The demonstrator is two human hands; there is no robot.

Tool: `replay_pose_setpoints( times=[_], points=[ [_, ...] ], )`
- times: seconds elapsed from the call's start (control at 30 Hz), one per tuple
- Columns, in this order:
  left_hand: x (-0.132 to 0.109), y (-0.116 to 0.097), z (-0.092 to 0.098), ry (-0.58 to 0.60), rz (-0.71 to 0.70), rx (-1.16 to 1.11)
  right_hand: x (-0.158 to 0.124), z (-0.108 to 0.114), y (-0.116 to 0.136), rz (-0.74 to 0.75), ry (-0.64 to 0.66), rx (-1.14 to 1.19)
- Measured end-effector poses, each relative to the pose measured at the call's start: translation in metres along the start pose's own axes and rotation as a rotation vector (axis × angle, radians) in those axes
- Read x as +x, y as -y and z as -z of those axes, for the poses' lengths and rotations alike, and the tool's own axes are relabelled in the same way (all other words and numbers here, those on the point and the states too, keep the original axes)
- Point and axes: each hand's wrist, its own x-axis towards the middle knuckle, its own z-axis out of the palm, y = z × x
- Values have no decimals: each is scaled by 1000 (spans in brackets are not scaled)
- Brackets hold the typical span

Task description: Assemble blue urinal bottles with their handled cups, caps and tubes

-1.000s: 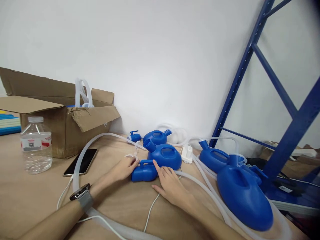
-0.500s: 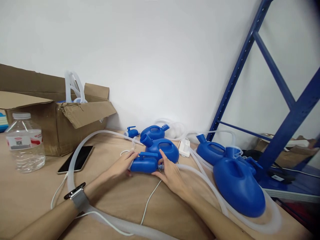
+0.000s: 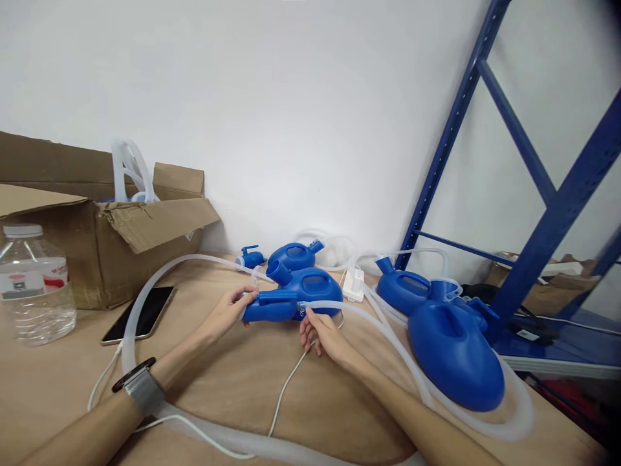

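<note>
My left hand [image 3: 230, 312] is closed around the left end of a blue plastic urinal head [image 3: 270, 307], a short cylinder with a handle along its top. A translucent hose [image 3: 334, 304] joins its right end at a small metal clip [image 3: 301, 309]. My right hand [image 3: 326, 335] is just below and right of this joint, fingers loosely curled and apart, one fingertip close to the clip; whether it touches cannot be seen. Directly behind the urinal head lies a blue urinal bottle [image 3: 326, 288], its neck pointing up-left.
Another bottle [image 3: 294, 257] and a small urinal head [image 3: 252, 260] lie near the wall. Two blue bottles stand right, the nearer one [image 3: 456, 362] beside looped hoses. A phone [image 3: 140, 318], water bottle [image 3: 37, 304], cardboard box [image 3: 109, 259] and white charger [image 3: 354, 285] occupy the table.
The urinal head has risen slightly and its hose end now shows clearly. My right hand has come off the joint and dropped a little, its fingers curling. The view has shifted slightly right.
</note>
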Motion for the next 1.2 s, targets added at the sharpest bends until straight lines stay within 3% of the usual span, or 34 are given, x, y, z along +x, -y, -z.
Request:
replay_pose_setpoints(
  times=[0.33,0.67,0.93,1.2],
  points=[
    [-5,-6,-2,36,5,-10,-8,-2,7,-41,60,335],
    [-3,-3,-2,41,12,-10,-11,-5,11,-75,63,476],
    [0,2,2,33,69,11,-6,-1,5,-31,-15,435],
    [3,9,4,104,95,29,-6,5,5,15,-33,416]
  ],
)
